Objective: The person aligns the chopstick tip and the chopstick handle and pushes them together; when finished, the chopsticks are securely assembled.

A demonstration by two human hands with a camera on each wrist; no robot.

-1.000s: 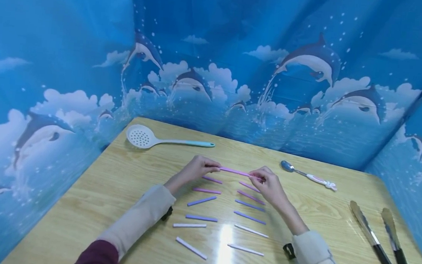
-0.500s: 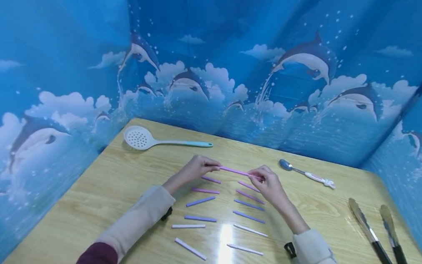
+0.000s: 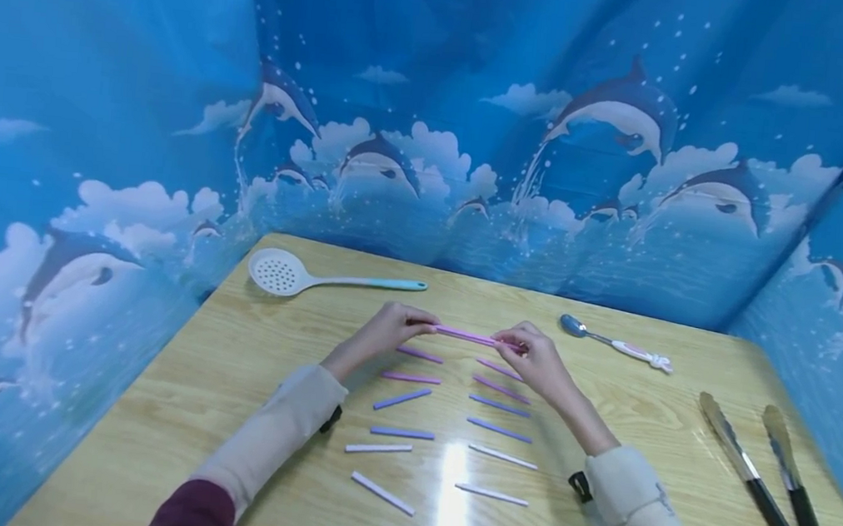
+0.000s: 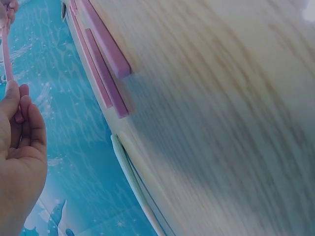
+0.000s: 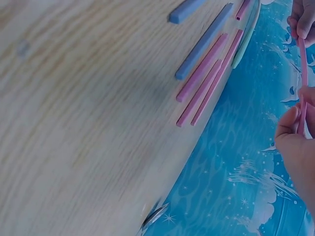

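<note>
A thin pink stick [image 3: 464,334] is stretched between the two hands, above the far part of the table. The left hand [image 3: 392,327] pinches its left end between thumb and fingers. At its other end, the right hand [image 3: 537,360] pinches it between thumb and fingertips, as the right wrist view also shows. Below the hands, short sticks lie in two columns, running from pink to blue to whitish towards the front. The left column has a pink stick [image 3: 411,377] and a blue stick [image 3: 402,433]; the right has a blue stick [image 3: 499,430] and a white stick [image 3: 491,495].
A white skimmer [image 3: 278,272] with a turquoise handle lies at the back left. A spoon [image 3: 632,353] with a white and pink handle rests at the back right. Black-handled tongs [image 3: 768,511] lie spread on the right. A dolphin-print curtain [image 3: 430,163] hangs behind the table [image 3: 214,395].
Both hands have shifted slightly away from the body and a little left, carrying the pink stick between them. The sticks on the table stay where they were.
</note>
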